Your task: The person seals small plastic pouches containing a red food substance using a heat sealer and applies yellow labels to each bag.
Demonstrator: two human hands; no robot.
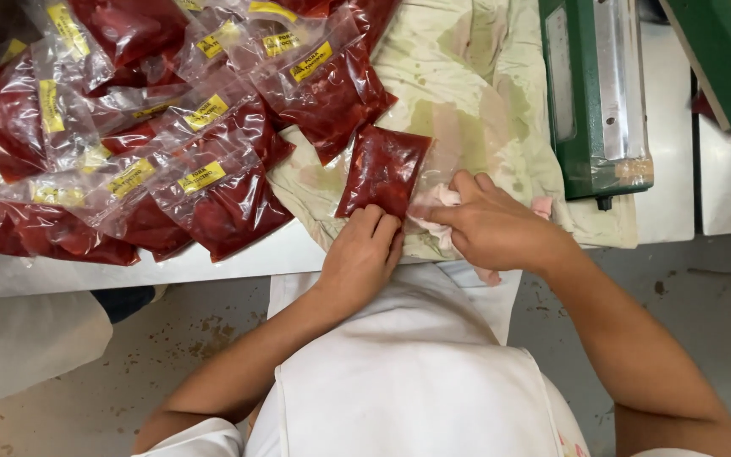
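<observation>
A clear plastic pouch filled with dark red paste (382,169) lies on a stained pale cloth (467,93) on the white table. My left hand (361,254) presses its fingertips on the pouch's near bottom edge. My right hand (488,224) grips a crumpled pinkish-white rag (435,203) against the pouch's clear open end, at its right side.
A pile of several filled red pouches with yellow labels (154,127) covers the table's left half. A green heat sealer (594,93) stands at the right rear, with its green arm (725,59) raised. The table's near edge (129,275) runs just before my white apron.
</observation>
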